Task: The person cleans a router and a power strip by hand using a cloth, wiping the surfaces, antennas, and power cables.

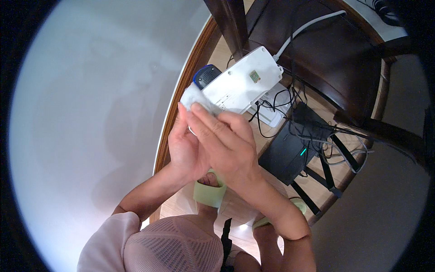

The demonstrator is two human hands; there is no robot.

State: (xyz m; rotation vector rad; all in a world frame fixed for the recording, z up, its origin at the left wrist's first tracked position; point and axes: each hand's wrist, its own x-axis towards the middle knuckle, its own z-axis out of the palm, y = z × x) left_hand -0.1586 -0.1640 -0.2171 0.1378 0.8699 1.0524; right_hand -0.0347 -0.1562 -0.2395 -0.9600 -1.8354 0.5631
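Note:
A long white power strip [240,84] is held up in front of me, its flat back with screw holes and a small label facing me. My left hand [183,147] is closed around its near end from the left, the fingers mostly hidden. A whitish cloth or wipe [194,96] is bunched over that end. My right hand [224,143] lies across the cloth, fingers close together and pressing it against the strip. The white cord [301,29] leaves the strip's far end toward the upper right.
Behind the strip is a black and blue device [207,76]. A dark chair [317,59] stands at upper right. Below it are a black box [290,149] with a green light and tangled cables [276,104]. A pale wall [99,113] fills the left. My green slippers [209,195] are below.

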